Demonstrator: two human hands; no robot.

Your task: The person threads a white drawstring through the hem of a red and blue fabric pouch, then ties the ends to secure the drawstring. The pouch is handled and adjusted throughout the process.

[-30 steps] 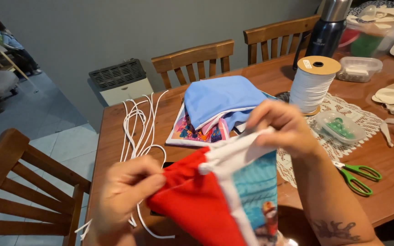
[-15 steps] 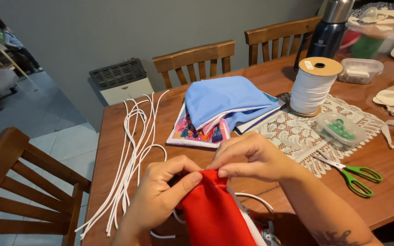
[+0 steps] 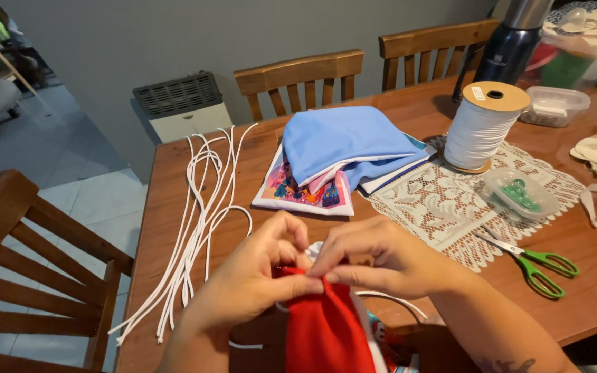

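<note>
While both hands met at the near edge of the wooden bench (image 3: 174,179), the left hand (image 3: 247,283) and the right hand (image 3: 381,259) were pinched together on the top edge of a red fabric piece (image 3: 326,328), which hung down toward the person. Cut lengths of white elastic cord (image 3: 198,221) lay just left of them. Farther back sat a stack of blue fabric (image 3: 343,141), a spool of white cord (image 3: 481,124) and green-handled scissors (image 3: 537,266).

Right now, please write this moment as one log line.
left hand: pinches red fabric | right hand: pinches same edge | near: white elastic cords, green scissors | surface: wooden table
</note>
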